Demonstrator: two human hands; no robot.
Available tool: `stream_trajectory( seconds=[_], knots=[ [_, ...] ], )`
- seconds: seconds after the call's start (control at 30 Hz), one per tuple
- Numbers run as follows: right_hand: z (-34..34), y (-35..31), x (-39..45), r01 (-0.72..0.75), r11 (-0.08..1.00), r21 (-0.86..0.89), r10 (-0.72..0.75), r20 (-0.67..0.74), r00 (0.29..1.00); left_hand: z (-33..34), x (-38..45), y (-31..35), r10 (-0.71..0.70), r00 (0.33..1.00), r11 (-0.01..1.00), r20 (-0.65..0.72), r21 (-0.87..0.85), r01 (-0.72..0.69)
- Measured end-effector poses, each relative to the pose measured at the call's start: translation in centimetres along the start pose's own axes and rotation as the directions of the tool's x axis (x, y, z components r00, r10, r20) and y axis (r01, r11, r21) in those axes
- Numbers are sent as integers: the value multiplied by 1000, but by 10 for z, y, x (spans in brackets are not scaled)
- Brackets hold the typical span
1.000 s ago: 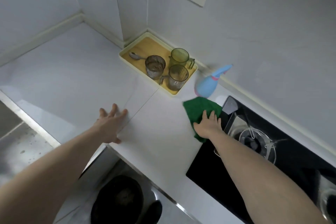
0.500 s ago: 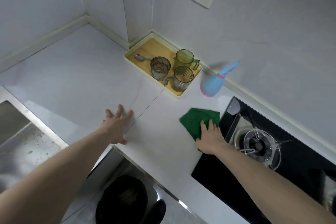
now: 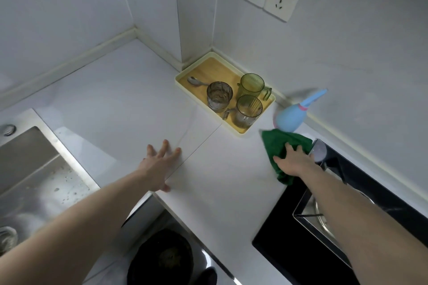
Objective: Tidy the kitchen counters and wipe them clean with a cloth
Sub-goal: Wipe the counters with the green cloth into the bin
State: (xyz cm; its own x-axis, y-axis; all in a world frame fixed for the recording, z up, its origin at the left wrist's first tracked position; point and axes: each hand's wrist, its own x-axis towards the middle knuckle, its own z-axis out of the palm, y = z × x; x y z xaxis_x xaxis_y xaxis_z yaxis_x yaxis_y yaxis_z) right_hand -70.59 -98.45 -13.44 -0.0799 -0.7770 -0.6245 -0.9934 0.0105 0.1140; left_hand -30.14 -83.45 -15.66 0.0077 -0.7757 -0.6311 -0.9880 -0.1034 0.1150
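Observation:
A green cloth (image 3: 276,143) lies flat on the white counter (image 3: 120,99), between the tray and the stove. My right hand (image 3: 293,161) presses on it with fingers spread straight. The cloth's far edge touches the base of a light blue spray bottle (image 3: 289,119) standing by the wall. My left hand (image 3: 159,164) rests flat and open on the counter near its front corner, holding nothing.
A yellow tray (image 3: 245,131) in the corner holds three cups (image 3: 218,96) and a spoon (image 3: 195,81). The black gas stove (image 3: 370,183) lies to the right and a steel sink (image 3: 32,169) to the left. Below the counter edge stands a dark bin (image 3: 162,259).
My right hand slid the cloth toward me, then away again toward the spray bottle. My left hand stayed planted on the counter.

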Motion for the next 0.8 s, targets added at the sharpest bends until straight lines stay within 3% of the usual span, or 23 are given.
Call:
stream_trajectory(
  seconds=[0.2,0.47,0.67,0.73,0.8],
  knots=[
    [28,-9,-15,18,998,-58,-21,-64,998,1,1,0,6,1000,999,4,34,-6],
    [89,-58,-88,16,1000,3,-15,-65,998,-4,1,4,-13,999,998,41,64,10],
    [134,-160,-166,49,977,209,-41,-42,998,-10,0,3,29,998,990,49,140,-36],
    [145,-211,-190,124,961,249,-117,-42,992,-11,-9,-13,106,992,990,67,89,-112],
    [148,-261,-200,188,942,278,-173,-75,982,-11,-23,-44,164,986,986,-21,-39,-164]
  ],
)
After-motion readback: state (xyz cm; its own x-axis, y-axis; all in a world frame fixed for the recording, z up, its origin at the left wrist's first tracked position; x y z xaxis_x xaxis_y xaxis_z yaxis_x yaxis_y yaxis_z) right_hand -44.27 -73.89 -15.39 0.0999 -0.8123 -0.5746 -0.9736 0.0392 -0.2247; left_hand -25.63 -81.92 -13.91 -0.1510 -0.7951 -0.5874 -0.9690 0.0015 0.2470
